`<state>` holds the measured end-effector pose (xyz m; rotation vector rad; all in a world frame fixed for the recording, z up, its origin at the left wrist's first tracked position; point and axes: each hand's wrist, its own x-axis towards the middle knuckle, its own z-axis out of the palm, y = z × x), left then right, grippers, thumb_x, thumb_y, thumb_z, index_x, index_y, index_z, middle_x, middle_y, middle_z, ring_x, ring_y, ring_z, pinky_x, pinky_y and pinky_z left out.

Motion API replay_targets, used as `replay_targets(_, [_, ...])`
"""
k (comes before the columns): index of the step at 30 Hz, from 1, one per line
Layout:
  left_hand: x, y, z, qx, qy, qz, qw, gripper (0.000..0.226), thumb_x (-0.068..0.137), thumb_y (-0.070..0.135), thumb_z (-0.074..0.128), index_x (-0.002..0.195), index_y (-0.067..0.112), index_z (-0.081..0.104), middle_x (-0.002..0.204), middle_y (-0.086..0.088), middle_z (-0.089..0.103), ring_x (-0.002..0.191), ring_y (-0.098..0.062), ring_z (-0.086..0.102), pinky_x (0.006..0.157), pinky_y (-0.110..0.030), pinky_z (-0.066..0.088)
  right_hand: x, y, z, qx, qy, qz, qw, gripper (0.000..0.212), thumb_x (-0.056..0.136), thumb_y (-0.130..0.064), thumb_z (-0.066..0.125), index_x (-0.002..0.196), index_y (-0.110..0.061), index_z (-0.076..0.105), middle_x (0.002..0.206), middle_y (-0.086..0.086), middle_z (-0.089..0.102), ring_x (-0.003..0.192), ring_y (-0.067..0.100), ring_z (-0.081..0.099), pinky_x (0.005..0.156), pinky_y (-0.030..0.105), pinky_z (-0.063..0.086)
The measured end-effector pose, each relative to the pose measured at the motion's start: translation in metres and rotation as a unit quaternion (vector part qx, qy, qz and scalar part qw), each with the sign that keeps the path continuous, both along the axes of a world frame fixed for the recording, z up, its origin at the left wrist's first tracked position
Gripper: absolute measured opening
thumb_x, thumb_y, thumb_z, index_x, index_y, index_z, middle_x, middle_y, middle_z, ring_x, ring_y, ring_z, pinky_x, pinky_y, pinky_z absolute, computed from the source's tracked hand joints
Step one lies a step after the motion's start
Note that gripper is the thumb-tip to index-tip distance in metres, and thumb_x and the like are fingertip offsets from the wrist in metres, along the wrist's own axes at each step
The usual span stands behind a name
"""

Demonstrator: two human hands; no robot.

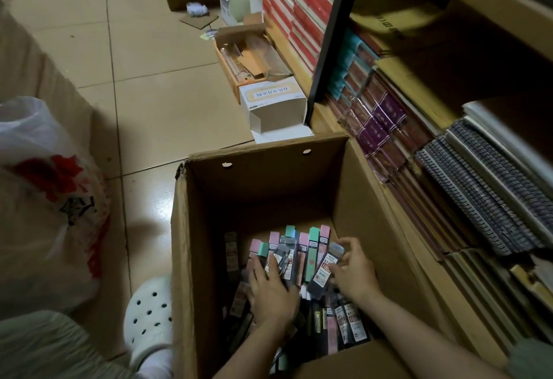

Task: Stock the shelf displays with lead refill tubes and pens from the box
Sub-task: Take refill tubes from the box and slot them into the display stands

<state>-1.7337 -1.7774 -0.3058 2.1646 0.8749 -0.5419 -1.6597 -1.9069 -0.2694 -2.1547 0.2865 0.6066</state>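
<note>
Landmark: one open cardboard box [353,199] on the tiled floor [149,79]; all places below are told from it.
Hands: two, both reaching down inside the box.
Left hand [273,295]: lies on the packs at the box's left-centre, fingers spread and fairly straight, pressing on them; whether it grips any one I cannot tell.
Right hand [354,271]: at the box's right, fingers and thumb curled round one dark lead refill pack [324,271], which is tilted up off the heap.
Refill packs [299,247]: a loose heap on the box bottom; about seven pink or green tops stand up at the far side, the rest too jumbled to count.
Shelf [449,154]: just right of the box, holding rows of wrapped stationery and spiral notebooks [484,187].
Plastic bag [45,199]: one, white and red, well left of the box.
Shoe [149,315]: one white clog, touching the box's left wall.
Small cartons [272,103]: two, beyond the box's far wall.
</note>
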Motion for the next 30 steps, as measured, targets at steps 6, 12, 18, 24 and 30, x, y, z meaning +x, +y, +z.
replay_targets(6, [0.003, 0.005, 0.019, -0.080, -0.180, 0.129, 0.972, 0.045, 0.097, 0.030, 0.055, 0.140, 0.022, 0.045, 0.147, 0.001, 0.037, 0.138, -0.016, 0.031, 0.109, -0.035, 0.038, 0.013, 0.007, 0.003, 0.067, 0.055, 0.030, 0.996, 0.041, 0.088, 0.007, 0.062, 0.113, -0.023, 0.048, 0.101, 0.013, 0.064, 0.080, 0.023, 0.068, 0.060, 0.029, 0.059])
replay_targets(12, [0.014, 0.009, 0.019, -0.311, -0.144, 0.175, 0.923, 0.020, 0.102, 0.019, 0.044, 0.118, 0.016, 0.057, 0.106, -0.007, 0.067, 0.100, -0.025, 0.065, 0.089, -0.042, 0.053, 0.028, 0.038, 0.000, 0.159, 0.068, 0.098, 0.980, 0.038, 0.086, 0.005, 0.066, 0.111, -0.023, 0.058, 0.097, 0.014, 0.065, 0.074, 0.016, 0.071, 0.056, 0.022, 0.056])
replay_targets(18, [0.012, 0.024, -0.004, -0.253, -0.099, 0.339, 0.901, 0.012, 0.102, 0.016, 0.041, 0.107, 0.019, 0.052, 0.103, -0.011, 0.067, 0.096, -0.028, 0.066, 0.088, -0.054, 0.053, 0.027, 0.050, -0.025, -0.041, -0.002, 0.162, 0.986, 0.032, 0.095, -0.022, 0.060, 0.127, -0.023, 0.055, 0.065, -0.008, 0.060, 0.073, 0.023, 0.065, 0.056, 0.022, 0.043])
replay_targets(24, [0.015, 0.028, -0.010, -0.251, -0.084, 0.343, 0.901, 0.013, 0.101, 0.017, 0.042, 0.107, 0.021, 0.053, 0.101, -0.007, 0.069, 0.093, -0.023, 0.067, 0.087, -0.047, 0.054, 0.008, 0.071, -0.049, -0.058, -0.021, 0.119, 0.991, 0.048, 0.089, -0.008, 0.067, 0.132, -0.020, 0.050, 0.071, -0.002, 0.055, 0.062, 0.007, 0.050, 0.059, 0.023, 0.043])
replay_targets(30, [0.017, 0.028, -0.007, -0.278, -0.080, 0.351, 0.891, 0.014, 0.101, 0.011, 0.043, 0.111, 0.013, 0.053, 0.100, -0.010, 0.069, 0.094, -0.027, 0.067, 0.085, -0.047, 0.053, 0.025, 0.040, -0.029, -0.055, -0.016, 0.046, 0.997, 0.043, 0.089, 0.001, 0.063, 0.122, -0.024, 0.050, 0.089, 0.001, 0.059, 0.080, 0.014, 0.060, 0.066, 0.027, 0.052])
